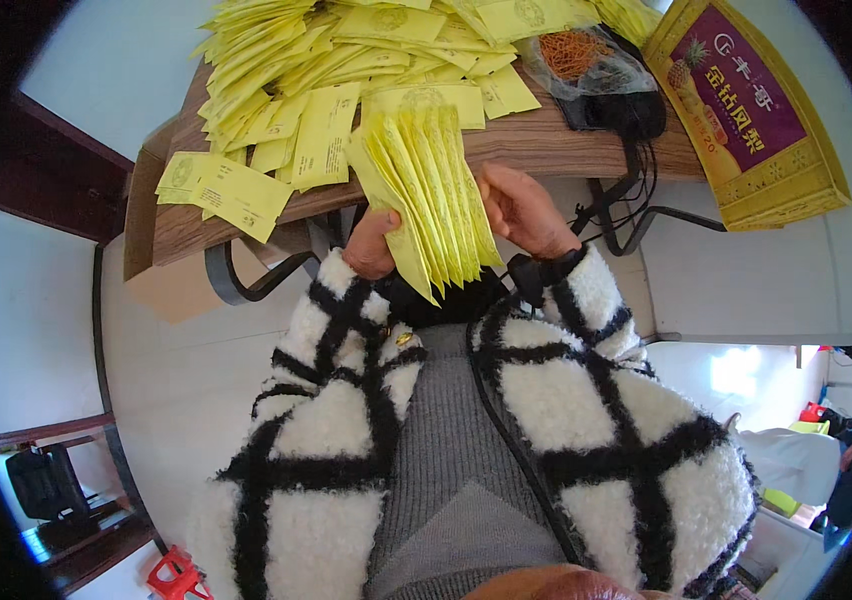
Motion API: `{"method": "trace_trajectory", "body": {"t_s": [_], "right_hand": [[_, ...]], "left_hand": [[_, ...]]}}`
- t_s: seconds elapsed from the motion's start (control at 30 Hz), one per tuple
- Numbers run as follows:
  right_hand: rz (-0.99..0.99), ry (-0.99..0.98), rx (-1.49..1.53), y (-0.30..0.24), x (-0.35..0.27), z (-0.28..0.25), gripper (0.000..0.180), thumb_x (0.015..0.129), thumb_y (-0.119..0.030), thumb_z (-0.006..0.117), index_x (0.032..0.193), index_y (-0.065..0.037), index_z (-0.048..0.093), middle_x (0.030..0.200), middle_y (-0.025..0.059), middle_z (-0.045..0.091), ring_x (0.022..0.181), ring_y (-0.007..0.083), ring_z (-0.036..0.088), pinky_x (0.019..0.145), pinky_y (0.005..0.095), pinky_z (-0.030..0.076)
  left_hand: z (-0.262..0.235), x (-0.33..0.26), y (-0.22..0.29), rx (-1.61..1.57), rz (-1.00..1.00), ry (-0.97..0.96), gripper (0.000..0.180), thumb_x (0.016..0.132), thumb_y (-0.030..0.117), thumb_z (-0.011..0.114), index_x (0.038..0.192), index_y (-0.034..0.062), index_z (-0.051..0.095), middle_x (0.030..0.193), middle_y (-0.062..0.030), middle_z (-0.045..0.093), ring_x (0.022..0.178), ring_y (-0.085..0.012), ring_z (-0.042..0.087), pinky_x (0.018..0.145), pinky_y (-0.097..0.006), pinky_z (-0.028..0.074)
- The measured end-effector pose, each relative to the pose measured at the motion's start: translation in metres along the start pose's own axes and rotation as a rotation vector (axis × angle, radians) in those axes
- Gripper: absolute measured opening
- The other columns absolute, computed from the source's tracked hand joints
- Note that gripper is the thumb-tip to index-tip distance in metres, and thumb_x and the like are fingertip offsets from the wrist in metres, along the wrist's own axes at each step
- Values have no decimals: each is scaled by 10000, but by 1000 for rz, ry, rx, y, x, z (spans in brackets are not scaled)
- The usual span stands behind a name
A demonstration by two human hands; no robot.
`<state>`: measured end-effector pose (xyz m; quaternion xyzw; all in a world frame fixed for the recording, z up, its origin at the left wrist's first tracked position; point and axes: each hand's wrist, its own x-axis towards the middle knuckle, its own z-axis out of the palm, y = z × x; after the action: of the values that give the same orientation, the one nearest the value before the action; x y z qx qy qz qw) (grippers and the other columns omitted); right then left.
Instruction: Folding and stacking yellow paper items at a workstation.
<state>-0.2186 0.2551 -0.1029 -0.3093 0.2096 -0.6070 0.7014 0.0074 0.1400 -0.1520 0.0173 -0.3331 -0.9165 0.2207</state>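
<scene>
A fanned stack of flat yellow packets [428, 195] stands in front of my chest, its upper end by the table edge. My left hand [376, 243] is closed on the stack's lower left side, thumb in front; its other fingers are hidden behind the packets. At the stack's right edge is my right hand [526, 212], its fingers curled together against the outermost packets. What its fingertips pinch is partly hidden. Beyond the stack, a large heap of similar yellow packets [321, 75] covers the wooden table [586, 152].
Orange rubber bands [573, 52] lie in a clear plastic bag on the table's right, beside a black object with cables [636, 115]. A yellow and purple carton [746, 110] stands at the right. Loose packets [244, 197] overhang the left edge; a cardboard box [171, 280] is below.
</scene>
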Motion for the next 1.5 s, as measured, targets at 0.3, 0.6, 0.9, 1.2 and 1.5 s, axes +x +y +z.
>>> {"method": "trace_trajectory", "body": {"t_s": [0.3, 0.6, 0.9, 1.2, 1.5], "right_hand": [[300, 191, -509, -24, -18, 9, 299, 1015, -236, 504, 822, -35, 615, 664, 112, 665, 367, 82, 435, 351, 209, 313], [423, -145, -814, -32, -21, -5, 176, 919, -138, 644, 1014, 2, 694, 687, 69, 676, 452, 82, 545, 414, 215, 411], [455, -5, -1166, -50, -14, 33, 241, 844, -83, 694, 1071, -4, 684, 741, 64, 680, 502, 119, 580, 417, 239, 440], [102, 87, -1320, -102, -21, 24, 989, 758, -171, 824, 1548, -26, 248, 1358, 192, 548, 1028, 209, 634, 849, 333, 539], [-435, -10, -2104, -133, 38, 83, 1176, 641, -324, 905, 1536, 4, 215, 1485, 255, 402, 1392, 337, 402, 1114, 388, 372]], "left_hand": [[26, 0, 2, 245, -121, 44, 965, 633, 234, 910, 1426, 14, 407, 1320, -111, 600, 1178, -245, 614, 1013, -402, 501], [45, 5, 5, 319, -155, -7, 993, 585, 173, 918, 1425, 19, 411, 1303, -89, 609, 1184, -233, 606, 1021, -388, 486], [58, 13, 10, 513, -108, 28, 939, 594, 78, 892, 1410, 19, 431, 1289, -86, 610, 1195, -208, 584, 1028, -375, 461], [74, 59, 52, 1197, 517, 182, 922, 634, 209, 936, 1358, -17, 412, 1230, -115, 602, 1140, -205, 583, 968, -339, 470], [53, 97, 42, 1299, 611, 335, 929, 622, 290, 939, 1311, -27, 403, 1198, -168, 590, 1102, -255, 595, 928, -359, 484]]}}
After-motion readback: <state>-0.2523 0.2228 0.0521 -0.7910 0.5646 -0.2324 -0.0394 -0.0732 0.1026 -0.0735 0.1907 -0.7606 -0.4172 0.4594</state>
